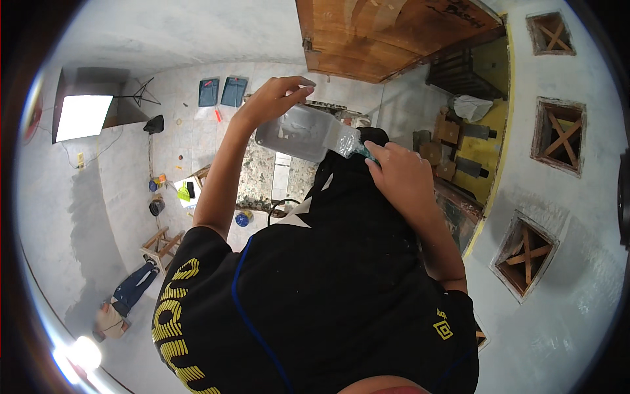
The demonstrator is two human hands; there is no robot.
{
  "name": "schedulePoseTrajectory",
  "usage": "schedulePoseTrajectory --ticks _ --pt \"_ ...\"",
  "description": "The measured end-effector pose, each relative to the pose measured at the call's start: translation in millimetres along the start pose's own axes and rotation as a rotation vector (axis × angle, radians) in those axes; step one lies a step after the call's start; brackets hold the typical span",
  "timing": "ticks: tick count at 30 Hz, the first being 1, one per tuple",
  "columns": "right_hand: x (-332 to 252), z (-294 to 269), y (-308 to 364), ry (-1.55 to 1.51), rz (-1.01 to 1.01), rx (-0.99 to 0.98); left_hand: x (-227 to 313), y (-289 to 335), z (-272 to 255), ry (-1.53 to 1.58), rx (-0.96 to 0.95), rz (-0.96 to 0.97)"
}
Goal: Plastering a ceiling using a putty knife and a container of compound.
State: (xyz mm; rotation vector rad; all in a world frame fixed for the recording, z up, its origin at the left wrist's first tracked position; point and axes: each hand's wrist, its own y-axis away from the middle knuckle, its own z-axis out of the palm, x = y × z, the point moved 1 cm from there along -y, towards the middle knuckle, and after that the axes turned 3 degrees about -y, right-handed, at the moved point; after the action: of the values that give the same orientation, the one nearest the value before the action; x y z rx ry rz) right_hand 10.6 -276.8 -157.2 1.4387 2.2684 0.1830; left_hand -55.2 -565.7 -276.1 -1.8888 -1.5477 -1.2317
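A clear plastic bottle (307,133) is held out in front of my black shirt, lying almost on its side with the neck pointing down to the right. My left hand (277,98) grips its wide bottom end from above. My right hand (399,176) closes around the neck, where a teal cap (366,154) shows just beside the fingers. Whether the cap is on tight or loose I cannot tell.
Below the bottle is a speckled stone surface (257,176) with a small blue tub (243,218). Two blue trays (222,92), buckets (156,184) and a wooden stool (161,246) stand on the pale floor. A person in jeans (128,295) is at lower left. A wooden door (387,33) is above.
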Motion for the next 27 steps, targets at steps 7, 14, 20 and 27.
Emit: schedulePoseTrajectory --ticks 7,14,20,27 --pt "15.6 -12.2 -0.4 0.046 0.017 0.061 2.2 1.4 -10.4 0.045 0.058 -0.061" --pt "35.1 -20.4 -8.0 -0.233 -0.003 0.079 -6.9 -0.6 -15.1 -0.012 0.115 -0.055" --pt "40.9 -8.6 -31.6 -0.537 -0.004 -0.110 -1.1 1.1 -10.9 0.027 0.111 -0.072" --pt "50.5 12.2 -57.8 -0.461 0.033 -0.244 1.2 -20.9 4.5 0.109 -0.079 0.006"
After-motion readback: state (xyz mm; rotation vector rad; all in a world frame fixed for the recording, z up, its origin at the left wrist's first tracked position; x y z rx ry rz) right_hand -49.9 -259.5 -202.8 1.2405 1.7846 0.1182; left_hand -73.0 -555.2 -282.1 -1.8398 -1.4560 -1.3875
